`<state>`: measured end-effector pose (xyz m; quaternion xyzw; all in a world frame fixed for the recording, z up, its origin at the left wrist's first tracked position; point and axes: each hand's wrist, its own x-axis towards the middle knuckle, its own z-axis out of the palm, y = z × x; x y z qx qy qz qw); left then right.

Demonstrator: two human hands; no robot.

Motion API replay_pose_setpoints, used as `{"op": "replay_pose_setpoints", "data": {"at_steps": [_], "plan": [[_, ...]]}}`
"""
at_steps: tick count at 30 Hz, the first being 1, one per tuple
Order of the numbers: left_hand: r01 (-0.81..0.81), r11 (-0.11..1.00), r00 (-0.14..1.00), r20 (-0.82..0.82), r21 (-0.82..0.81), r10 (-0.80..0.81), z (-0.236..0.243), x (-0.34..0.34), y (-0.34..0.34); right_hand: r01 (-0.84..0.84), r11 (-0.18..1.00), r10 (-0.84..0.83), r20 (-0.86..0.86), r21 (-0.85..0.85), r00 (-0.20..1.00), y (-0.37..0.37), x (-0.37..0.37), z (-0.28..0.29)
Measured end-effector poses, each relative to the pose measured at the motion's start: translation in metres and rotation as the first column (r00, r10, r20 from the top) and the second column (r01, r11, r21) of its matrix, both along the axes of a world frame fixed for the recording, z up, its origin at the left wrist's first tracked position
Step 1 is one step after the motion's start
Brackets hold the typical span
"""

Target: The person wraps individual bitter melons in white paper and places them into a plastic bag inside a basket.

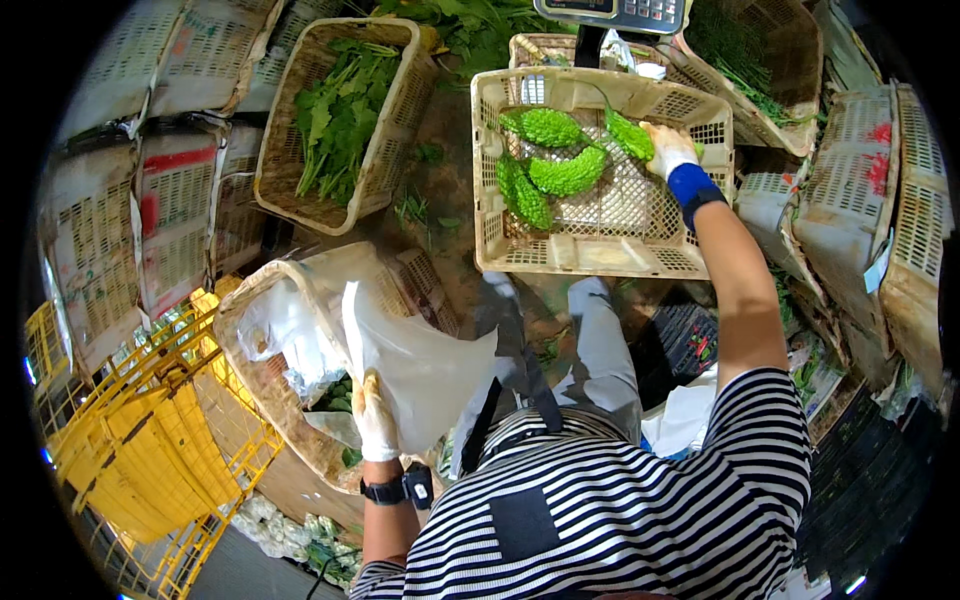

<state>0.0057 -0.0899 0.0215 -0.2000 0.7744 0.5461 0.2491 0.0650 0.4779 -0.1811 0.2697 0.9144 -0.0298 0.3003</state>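
The right grip point(668, 150) clasps a bitter gourd point(627, 135) inside the crate point(600, 262), where other gourds point(568, 173) lie loose; the left grip point(374, 420) holds a seemingly empty plastic bag point(412, 365).

Pale crates point(100, 240) line both sides of a brown, leaf-littered floor point(452, 258).

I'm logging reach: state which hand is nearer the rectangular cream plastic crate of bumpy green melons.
Right: the right hand is inside the crate, touching a melon; the left hand is outside it, lower left, holding a white plastic bag.
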Motion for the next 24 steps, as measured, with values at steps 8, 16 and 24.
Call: {"op": "replay_pose_setpoints", "data": {"at_steps": [8,16,24], "plan": [[0.102,0.976,0.985,-0.156,0.19,-0.072,0.008,0.019,0.094,0.074,-0.212,-0.752,0.211,-0.974,0.624,-0.069,0.061,0.081],[0.623,0.724,0.584,-0.44,-0.296,-0.682,0.061,0.044,0.153,0.027,-0.565,-0.628,0.451,-0.824,0.634,-0.256,0.02,0.138],[0.192,0.905,0.923,-0.382,0.379,-0.036,0.037,0.019,0.114,-0.331,-0.152,-0.655,-0.156,-0.931,0.739,-0.303,0.005,0.138]]}}
